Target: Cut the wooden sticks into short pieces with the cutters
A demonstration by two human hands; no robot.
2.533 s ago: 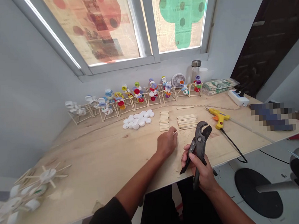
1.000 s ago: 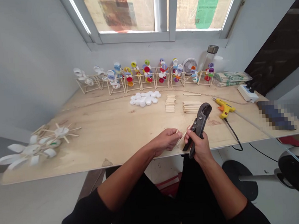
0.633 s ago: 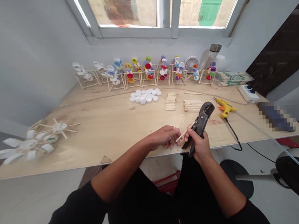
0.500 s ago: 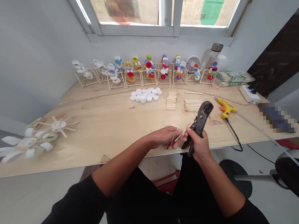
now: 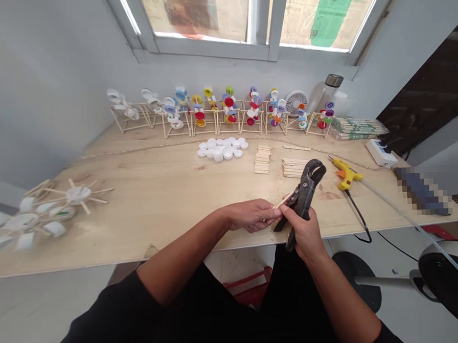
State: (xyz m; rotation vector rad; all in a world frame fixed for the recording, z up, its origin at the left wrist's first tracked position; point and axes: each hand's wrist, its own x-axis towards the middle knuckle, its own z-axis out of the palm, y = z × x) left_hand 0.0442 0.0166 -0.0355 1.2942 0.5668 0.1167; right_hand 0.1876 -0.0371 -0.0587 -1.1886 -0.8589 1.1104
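Observation:
My left hand (image 5: 256, 215) is closed, pinching a thin wooden stick (image 5: 285, 200) near the table's front edge. My right hand (image 5: 306, 230) is wrapped around the handles of a black plier-like cutter (image 5: 310, 185), whose curved jaws point up and away from me. The stick slants up to the right, beside the cutter's body; its lower end is hidden in my left fingers. My right thumb lies close to the left fingertips. Beyond the hands are a stack of short cut sticks (image 5: 261, 160) and a pile of longer sticks (image 5: 293, 167).
White bottle caps (image 5: 222, 149) lie mid-table. Wooden frames with coloured cap wheels (image 5: 229, 112) line the back. A yellow glue gun (image 5: 346, 174) and a white power socket (image 5: 381, 153) are at the right. Stick-and-cap wheels (image 5: 78, 194) lie at the left.
The left fingers have closed together around the stick, and more of its lower part is now covered. My right hand still grips the cutter. The camera view has shifted slightly.

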